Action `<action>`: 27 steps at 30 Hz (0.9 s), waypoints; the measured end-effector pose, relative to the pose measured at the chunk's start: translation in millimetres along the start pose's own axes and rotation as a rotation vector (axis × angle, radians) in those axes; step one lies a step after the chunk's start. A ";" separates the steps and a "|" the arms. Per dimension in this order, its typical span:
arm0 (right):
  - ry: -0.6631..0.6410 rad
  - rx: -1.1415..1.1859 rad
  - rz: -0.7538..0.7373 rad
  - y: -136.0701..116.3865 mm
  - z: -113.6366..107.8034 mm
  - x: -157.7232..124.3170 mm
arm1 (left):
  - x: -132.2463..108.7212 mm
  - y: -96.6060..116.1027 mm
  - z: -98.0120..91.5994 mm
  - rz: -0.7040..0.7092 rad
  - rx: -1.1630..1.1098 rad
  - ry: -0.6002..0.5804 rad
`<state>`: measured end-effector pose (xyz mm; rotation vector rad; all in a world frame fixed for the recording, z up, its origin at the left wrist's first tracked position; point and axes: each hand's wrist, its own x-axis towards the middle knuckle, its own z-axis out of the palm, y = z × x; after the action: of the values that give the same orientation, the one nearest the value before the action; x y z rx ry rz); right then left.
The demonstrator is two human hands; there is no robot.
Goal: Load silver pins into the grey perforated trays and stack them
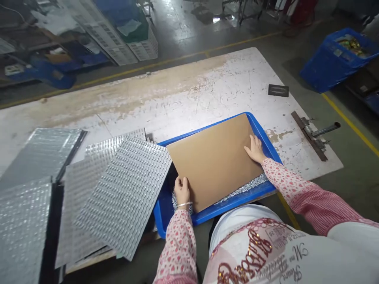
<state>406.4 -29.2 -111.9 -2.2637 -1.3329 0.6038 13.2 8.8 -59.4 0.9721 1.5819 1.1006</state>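
A flat brown cardboard sheet (213, 157) lies slanted within a blue plastic tray (161, 225). My left hand (181, 192), wearing a bracelet, is closed on the sheet's left edge, thumb on top. At the opposite end my right hand (256, 149) holds the right edge, its thumb on the upper face and its fingers along the side. Under the sheet, many small silvery pieces (245, 188) show along the near side of the tray; the rest of them are covered.
Left of the tray, a silvery panel with rows of raised bumps (127, 193) rests on other stacked panels (38, 157). A dark rectangular block (278, 90) and a metal clamp-like fixture (310, 136) are on the worn table (207, 94). A blue bin (322, 63) stands beyond.
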 end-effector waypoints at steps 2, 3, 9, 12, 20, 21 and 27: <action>0.050 0.009 0.068 -9.9 3.2 -2.6 | 10.3 3.1 1.9 -0.027 -0.053 0.034; 0.074 0.013 0.089 -12.8 4.3 -4.5 | 16.1 6.1 2.8 -0.029 -0.072 0.045; 0.181 0.086 0.126 -6.9 10.9 -11.6 | 41.9 37.9 4.1 -0.113 -0.418 0.109; 0.198 0.132 0.101 -1.3 14.2 -11.1 | 41.3 47.8 1.6 -0.119 -0.459 0.110; 0.217 0.246 0.075 3.7 12.4 -6.2 | 49.9 49.8 -0.9 -0.070 -0.468 0.117; 0.216 0.273 0.098 2.9 11.1 -6.9 | 53.5 51.1 -1.7 -0.059 -0.462 0.120; 0.096 0.507 0.189 1.7 0.5 -21.8 | 72.4 56.8 -2.9 0.045 -0.197 0.145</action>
<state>397.7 -49.2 -110.1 -1.9755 -0.8086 0.7842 -1.8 92.0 -23.0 0.8149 1.5377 1.3569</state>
